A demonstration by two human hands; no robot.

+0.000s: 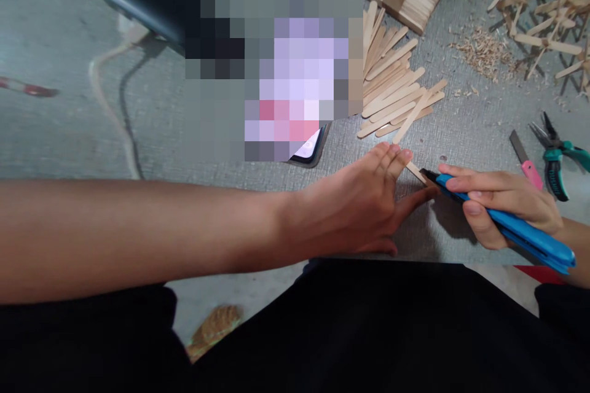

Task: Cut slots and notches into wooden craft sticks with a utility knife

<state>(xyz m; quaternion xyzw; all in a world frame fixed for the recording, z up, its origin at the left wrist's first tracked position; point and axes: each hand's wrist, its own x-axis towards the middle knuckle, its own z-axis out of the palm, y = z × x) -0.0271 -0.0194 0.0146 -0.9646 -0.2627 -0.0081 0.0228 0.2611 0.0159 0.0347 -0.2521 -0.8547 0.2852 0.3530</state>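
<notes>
A grey desk (55,135) with a fine, fabric-like texture fills most of the view under cool light that casts soft shadows. Past its near edge lies a pale floor (239,288), with a brown patterned patch (216,326) and a red area (544,274) at right.

Here's the pale wooden stick (417,172), slim, flat, slanting, partly covered, and there's the blue utility knife (534,232), angled diagonally, its dark blade (429,175) at the stick's end

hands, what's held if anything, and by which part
Right hand: blue cutter, by its handle's front half. Left hand: wooden stick, exact hold partly hidden.
</notes>
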